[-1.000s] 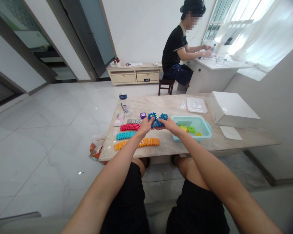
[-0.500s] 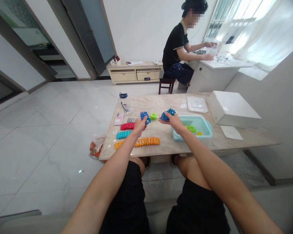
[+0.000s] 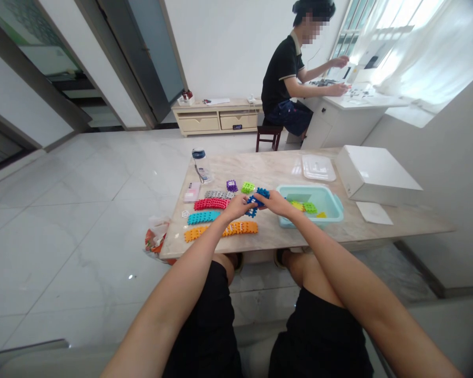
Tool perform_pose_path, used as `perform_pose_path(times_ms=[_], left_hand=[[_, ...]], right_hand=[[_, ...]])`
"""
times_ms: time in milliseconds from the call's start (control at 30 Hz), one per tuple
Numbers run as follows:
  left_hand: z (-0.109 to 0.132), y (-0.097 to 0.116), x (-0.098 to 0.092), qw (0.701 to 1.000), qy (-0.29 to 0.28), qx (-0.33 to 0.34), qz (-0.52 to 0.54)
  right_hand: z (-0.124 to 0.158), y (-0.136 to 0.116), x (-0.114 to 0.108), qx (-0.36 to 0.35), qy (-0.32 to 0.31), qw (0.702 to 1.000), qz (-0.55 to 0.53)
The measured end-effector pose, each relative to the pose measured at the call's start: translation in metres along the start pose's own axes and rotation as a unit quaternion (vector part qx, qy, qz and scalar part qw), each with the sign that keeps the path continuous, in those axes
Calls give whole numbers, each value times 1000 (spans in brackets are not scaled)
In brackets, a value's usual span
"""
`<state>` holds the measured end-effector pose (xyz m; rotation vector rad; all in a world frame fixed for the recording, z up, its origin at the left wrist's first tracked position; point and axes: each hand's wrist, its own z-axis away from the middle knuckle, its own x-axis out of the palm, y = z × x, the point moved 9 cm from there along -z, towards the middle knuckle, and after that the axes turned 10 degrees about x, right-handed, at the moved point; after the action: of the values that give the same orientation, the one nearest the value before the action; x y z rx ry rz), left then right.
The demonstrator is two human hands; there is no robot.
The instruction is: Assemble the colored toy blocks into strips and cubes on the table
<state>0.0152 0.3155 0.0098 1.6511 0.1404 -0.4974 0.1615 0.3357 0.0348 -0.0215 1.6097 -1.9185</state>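
My left hand (image 3: 237,207) is closed on a blue toothed building block (image 3: 252,212). Touching or nearly touching it is a small bunch of similar blue blocks (image 3: 263,193), gripped by my right hand (image 3: 279,203); fingers partly hide the join. Beyond them on the table lie a purple block (image 3: 232,185) and a lime green block (image 3: 248,187). Rows of overlapping blocks spread to the left: a grey row (image 3: 216,195), a red row (image 3: 211,203), a turquoise row (image 3: 202,218) and an orange row (image 3: 242,228). My left forearm covers part of the rows.
A light turquoise tub (image 3: 339,212) with green and yellow blocks stands right of my hands. Behind are a clear lid (image 3: 318,168), a white box (image 3: 378,173) and a paper sheet (image 3: 373,214). A bottle (image 3: 202,167) stands back left. Another person (image 3: 286,79) sits at a white desk.
My left hand has moved right and slightly down, bringing its blue block to the blue blocks in my right hand. The purple block is now uncovered. The other person's hands have shifted apart.
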Motion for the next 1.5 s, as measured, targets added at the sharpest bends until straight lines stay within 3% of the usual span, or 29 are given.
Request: perform_pose_path(times_ms=[133, 267, 467, 667, 867, 1033, 1133, 1267, 1367, 1500], left_hand=[[5, -3, 0, 1000, -13, -6, -11], [6, 2, 2, 999, -26, 9, -21], [0, 5, -7, 999, -6, 8, -43], [-4, 4, -22, 991, 94, -24, -90], [-6, 5, -29, 975, 170, -54, -136], [1, -3, -47, 972, 215, -58, -80], [7, -16, -46, 979, 188, -84, 2], [9, -26, -27, 984, 128, -111, 52], [4, -27, -16, 987, 107, -107, 45], [-6, -15, -14, 995, 88, -45, -12]], right_hand=[[3, -6, 9, -42, -18, 991, 125], [4, -7, 9, -49, -11, 986, 159], [-2, 7, -9, 13, 35, 999, 3], [-7, 6, -15, 27, 79, 994, -69], [-10, 9, -10, 66, 106, 975, -184], [-10, 13, -30, 71, 147, 944, -286], [-9, 15, -38, 83, 164, 966, -179], [-13, 6, -21, 49, 131, 990, 35], [-16, -13, -13, -20, 145, 975, 166], [-20, -17, -19, -41, 163, 966, 195]])
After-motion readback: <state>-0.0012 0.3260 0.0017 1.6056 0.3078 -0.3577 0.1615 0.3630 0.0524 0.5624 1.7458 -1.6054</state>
